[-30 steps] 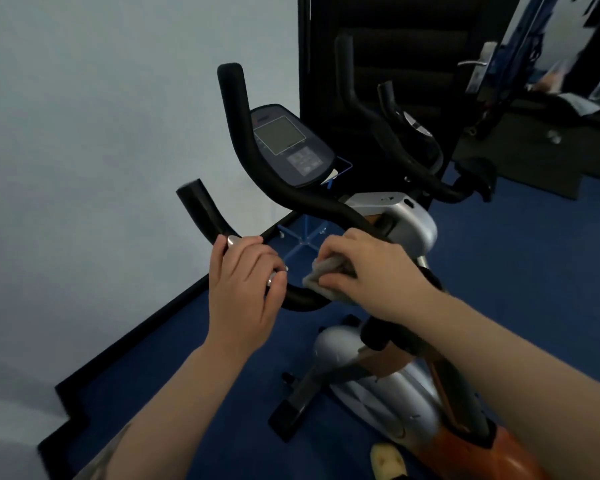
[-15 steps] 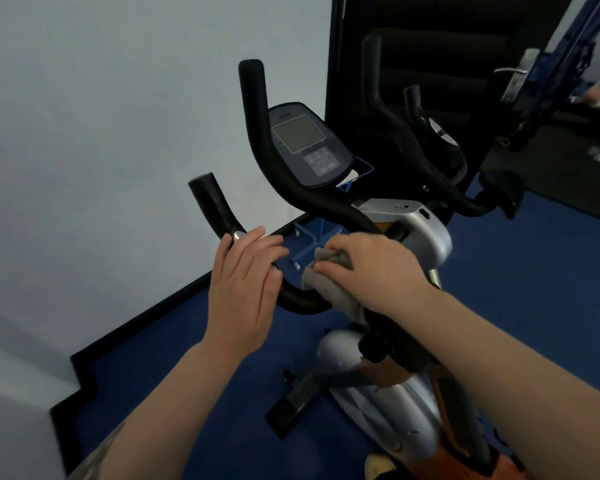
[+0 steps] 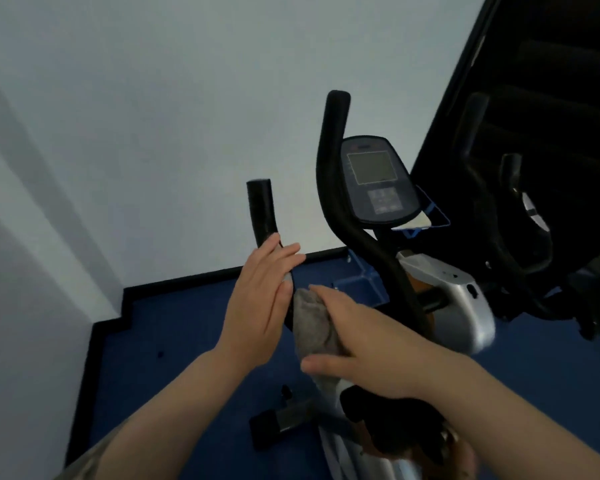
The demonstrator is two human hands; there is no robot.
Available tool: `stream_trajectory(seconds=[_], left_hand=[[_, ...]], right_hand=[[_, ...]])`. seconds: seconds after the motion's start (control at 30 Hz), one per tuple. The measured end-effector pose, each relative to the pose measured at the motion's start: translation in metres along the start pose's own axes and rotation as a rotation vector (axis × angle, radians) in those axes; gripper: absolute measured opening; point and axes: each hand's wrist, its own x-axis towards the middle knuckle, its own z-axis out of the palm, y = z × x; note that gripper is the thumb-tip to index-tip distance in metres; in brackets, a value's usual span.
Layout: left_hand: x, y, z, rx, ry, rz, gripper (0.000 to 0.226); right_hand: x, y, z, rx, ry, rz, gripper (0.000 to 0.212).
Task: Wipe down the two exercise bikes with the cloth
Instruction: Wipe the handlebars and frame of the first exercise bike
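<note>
Handlebar point(image 3: 262, 216) rose up and away from both hands: left hand point(image 3: 260, 306) lay flat-fingered against it, right hand point(image 3: 368, 337) just below gripped the cloth point(image 3: 312, 320).

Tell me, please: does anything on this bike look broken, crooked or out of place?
Nothing stands out. The handlebar and console look intact. The right hand grips the cloth against the bar, and the left hand rests flat on the bar's left grip. The picture is blurred, so small damage could go unseen.
</note>
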Motion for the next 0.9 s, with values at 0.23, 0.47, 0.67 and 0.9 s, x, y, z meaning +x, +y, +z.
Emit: stream_trajectory(seconds=[0.23, 0.47, 0.67, 0.9], left_hand=[[-0.001, 0.002, 0.0, 0.064, -0.013, -0.023, 0.04], [-0.002, 0.007, 0.005, 0.084, 0.034, -0.049, 0.036], [-0.003, 0.01, 0.008, 0.072, 0.056, -0.092, 0.035], [-0.002, 0.012, 0.015, 0.07, 0.118, -0.127, 0.033]], right_hand=[[0.036, -0.006, -0.004, -0.02, 0.015, -0.076, 0.051], [0.032, 0.014, -0.027, -0.331, -0.093, -0.213, 0.045], [0.044, 0.015, -0.029, -0.207, -0.164, -0.206, 0.039], [0.046, 0.023, -0.035, -0.197, -0.245, -0.265, 0.036]])
